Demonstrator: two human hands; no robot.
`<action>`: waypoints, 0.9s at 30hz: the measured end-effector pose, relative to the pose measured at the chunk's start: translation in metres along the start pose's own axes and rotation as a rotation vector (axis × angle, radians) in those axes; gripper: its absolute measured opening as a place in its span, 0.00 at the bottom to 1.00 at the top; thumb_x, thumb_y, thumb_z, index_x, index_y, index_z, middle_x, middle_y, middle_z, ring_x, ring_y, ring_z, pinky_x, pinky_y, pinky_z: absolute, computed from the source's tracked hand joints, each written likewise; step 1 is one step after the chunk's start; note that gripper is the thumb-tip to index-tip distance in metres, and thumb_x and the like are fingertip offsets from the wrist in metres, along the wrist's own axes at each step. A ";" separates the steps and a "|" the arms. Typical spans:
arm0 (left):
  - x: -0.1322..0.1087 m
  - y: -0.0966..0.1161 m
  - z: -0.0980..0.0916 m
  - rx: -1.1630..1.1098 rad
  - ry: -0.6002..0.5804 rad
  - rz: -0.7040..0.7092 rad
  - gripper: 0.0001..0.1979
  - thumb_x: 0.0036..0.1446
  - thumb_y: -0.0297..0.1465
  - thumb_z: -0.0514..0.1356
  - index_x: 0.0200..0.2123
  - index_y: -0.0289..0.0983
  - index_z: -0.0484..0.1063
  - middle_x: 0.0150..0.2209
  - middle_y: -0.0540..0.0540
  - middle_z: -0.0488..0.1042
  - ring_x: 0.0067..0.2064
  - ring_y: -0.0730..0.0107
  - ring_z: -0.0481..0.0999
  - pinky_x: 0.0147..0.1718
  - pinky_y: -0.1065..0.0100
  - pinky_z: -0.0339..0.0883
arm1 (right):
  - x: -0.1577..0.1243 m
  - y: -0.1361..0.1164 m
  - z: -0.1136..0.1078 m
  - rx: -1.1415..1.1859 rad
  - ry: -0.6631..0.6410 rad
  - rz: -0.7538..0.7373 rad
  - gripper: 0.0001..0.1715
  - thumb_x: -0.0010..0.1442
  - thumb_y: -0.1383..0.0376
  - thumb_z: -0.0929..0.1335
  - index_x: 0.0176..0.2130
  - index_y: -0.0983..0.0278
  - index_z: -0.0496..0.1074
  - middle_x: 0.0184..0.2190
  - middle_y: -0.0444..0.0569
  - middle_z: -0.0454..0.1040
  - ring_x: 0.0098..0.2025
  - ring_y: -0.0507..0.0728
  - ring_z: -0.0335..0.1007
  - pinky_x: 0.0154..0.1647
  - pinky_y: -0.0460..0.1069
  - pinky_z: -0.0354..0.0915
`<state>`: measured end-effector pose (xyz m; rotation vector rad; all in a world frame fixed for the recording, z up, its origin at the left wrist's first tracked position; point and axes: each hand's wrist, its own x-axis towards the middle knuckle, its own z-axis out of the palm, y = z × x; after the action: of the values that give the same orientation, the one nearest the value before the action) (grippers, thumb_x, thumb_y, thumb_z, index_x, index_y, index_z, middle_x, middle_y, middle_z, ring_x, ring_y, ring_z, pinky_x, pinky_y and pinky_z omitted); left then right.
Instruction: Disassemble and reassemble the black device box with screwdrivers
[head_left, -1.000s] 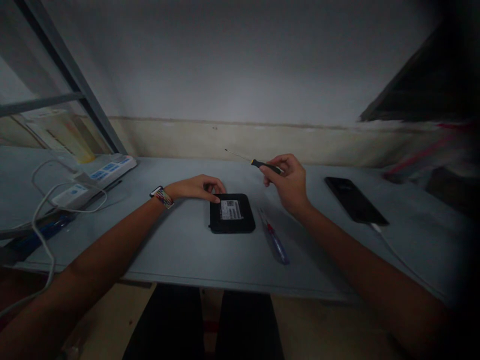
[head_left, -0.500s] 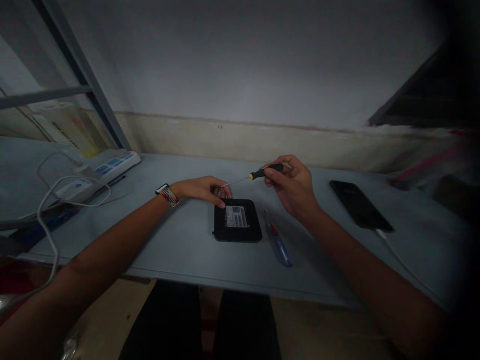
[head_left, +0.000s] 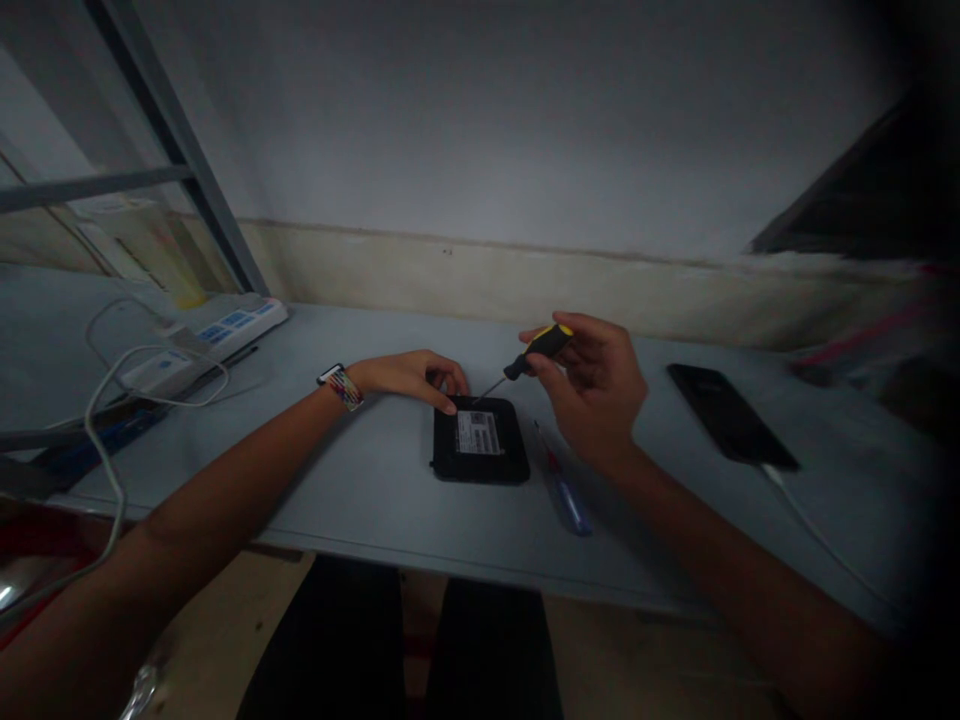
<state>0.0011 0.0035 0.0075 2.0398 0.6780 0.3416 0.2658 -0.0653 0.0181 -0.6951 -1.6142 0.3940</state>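
Observation:
A flat black box (head_left: 484, 468) with a white printed label (head_left: 478, 433) lies on the table. My left hand (head_left: 420, 380) grips its far left corner, thumb on top and fingers curled at the far edge. In my right hand (head_left: 596, 385) is a screwdriver (head_left: 541, 352) with a black and yellow handle. It slants down to the left, its tip at the box's upper side near the label; whether it touches is too small to tell. A second screwdriver (head_left: 570, 505), with a clear bluish handle, lies just right of the box.
On the right lies a black phone (head_left: 731, 415) with a white cable (head_left: 817, 540). A white power strip (head_left: 217, 340) and a looped cable (head_left: 97, 410) are at the left, near a metal frame (head_left: 217, 220) and a yellowish clear container (head_left: 169, 260). The wall (head_left: 480, 275) borders the table's far side.
My right hand has tilted the screwdriver more steeply and brought its tip down from beside my left fingers to the box's top. My left hand stays at the same corner.

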 end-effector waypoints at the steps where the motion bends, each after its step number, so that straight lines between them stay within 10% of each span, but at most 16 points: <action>1: 0.000 0.000 0.000 -0.002 0.002 -0.003 0.18 0.53 0.41 0.75 0.45 0.40 0.85 0.38 0.46 0.80 0.39 0.65 0.72 0.40 0.64 0.63 | -0.002 0.000 0.000 -0.017 -0.015 0.001 0.24 0.67 0.59 0.77 0.60 0.50 0.72 0.49 0.51 0.85 0.50 0.63 0.86 0.49 0.60 0.84; 17: 0.000 0.000 -0.001 0.032 -0.019 0.018 0.18 0.56 0.41 0.75 0.47 0.39 0.84 0.39 0.47 0.80 0.40 0.64 0.72 0.42 0.63 0.63 | 0.001 0.004 0.004 -0.139 -0.113 -0.067 0.25 0.68 0.58 0.76 0.61 0.50 0.74 0.52 0.50 0.84 0.46 0.62 0.84 0.51 0.61 0.81; 27: 0.002 -0.005 0.001 0.013 0.010 0.044 0.17 0.54 0.42 0.76 0.44 0.38 0.84 0.36 0.48 0.79 0.38 0.67 0.72 0.41 0.64 0.63 | 0.041 -0.011 0.029 -0.182 -0.096 -0.363 0.07 0.69 0.60 0.75 0.47 0.55 0.83 0.40 0.49 0.80 0.33 0.55 0.74 0.30 0.51 0.73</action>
<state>0.0015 0.0064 0.0029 2.0688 0.6442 0.3738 0.2331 -0.0430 0.0516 -0.5086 -1.8411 0.0158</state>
